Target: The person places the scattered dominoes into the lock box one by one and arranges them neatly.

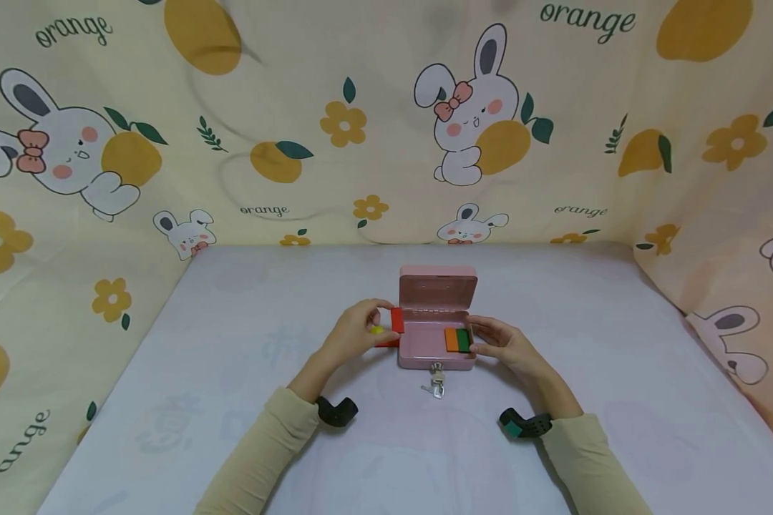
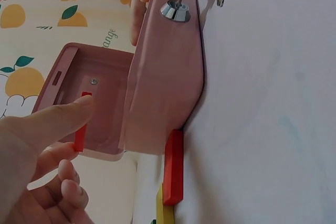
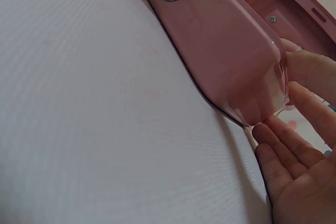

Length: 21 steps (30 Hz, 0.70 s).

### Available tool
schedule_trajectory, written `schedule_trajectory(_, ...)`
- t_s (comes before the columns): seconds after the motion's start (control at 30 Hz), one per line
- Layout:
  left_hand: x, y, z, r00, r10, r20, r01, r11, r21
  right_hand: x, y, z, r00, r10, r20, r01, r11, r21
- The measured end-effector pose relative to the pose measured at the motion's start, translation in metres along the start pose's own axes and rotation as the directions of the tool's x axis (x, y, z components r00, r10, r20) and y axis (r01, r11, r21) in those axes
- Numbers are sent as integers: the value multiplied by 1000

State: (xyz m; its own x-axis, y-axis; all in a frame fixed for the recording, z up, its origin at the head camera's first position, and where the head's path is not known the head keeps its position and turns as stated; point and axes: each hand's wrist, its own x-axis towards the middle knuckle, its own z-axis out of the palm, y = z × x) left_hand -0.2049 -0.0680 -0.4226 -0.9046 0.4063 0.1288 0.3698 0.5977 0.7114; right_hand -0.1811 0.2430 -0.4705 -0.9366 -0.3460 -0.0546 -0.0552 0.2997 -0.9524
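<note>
Left hand [image 1: 359, 329] pinches a flat red rectangular block [image 1: 396, 320] thumb-to-finger, at the left rim of an open pink metal cash box [image 1: 420, 348]; rim contact unclear. Right hand [image 1: 505, 345] spread, nearly straight fingers touching the box's right wall. Orange block [image 1: 451, 340] and green block [image 1: 464, 340] side by side inside. Second red block [image 2: 174, 171] and yellow block [image 2: 166, 208] on white worktop [image 1: 386, 443], left of box.
</note>
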Motion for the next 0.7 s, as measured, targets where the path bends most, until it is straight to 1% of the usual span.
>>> schedule_trajectory(0.2, 0, 4, 3, 1000, -3, 9, 3, 1000, -18, 0, 1, 0, 1000, 2, -2, -2, 1000, 5)
schedule_trajectory(0.47, 3, 5, 9, 1000, -8, 19, 9, 999, -33, 1, 2, 0, 1000, 2, 2, -2, 1000, 10)
schedule_trajectory(0.63, 5, 8, 13, 999, 1, 40, 0, 1000, -28, 1, 2, -1, 1000, 3, 4, -3, 1000, 1)
schedule_trajectory(0.7, 5, 9, 15, 999, 8, 46, -7, 1000, -13, 1, 2, -1, 1000, 0, 3, 0, 1000, -1)
